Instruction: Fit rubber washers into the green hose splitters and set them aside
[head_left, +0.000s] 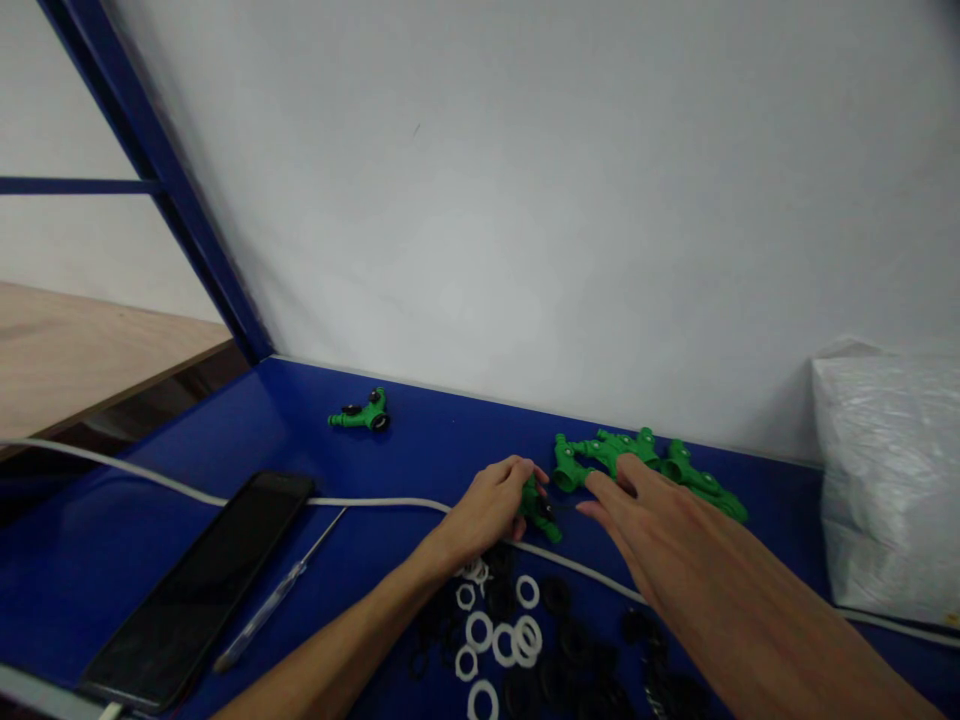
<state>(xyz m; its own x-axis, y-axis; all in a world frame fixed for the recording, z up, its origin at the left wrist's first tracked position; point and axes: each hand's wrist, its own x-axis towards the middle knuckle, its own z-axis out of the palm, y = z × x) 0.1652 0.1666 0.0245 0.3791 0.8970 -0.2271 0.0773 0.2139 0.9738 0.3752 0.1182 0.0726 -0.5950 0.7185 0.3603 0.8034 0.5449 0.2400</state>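
My left hand (495,505) is closed around a green Y-shaped hose connector (538,512) with black parts on it. Its fingers hide much of the connector. My right hand (649,515) reaches over the near side of a group of green connectors (686,472), fingers apart and no held thing showing. The fingertips lie close to the leftmost green connector (568,472); whether they touch it I cannot tell. Below my hands are loose white rings (503,645) and dark rings (574,640), some overlapping. Another green connector with black fittings (364,412) lies apart at the back left.
A white cable (390,502) crosses the blue tabletop (442,440), passing under my left hand. A dark phone (202,590) and a clear-handled screwdriver (277,595) lie at left. A plastic-wrapped white package (889,480) stands at right, near the wall (525,200).
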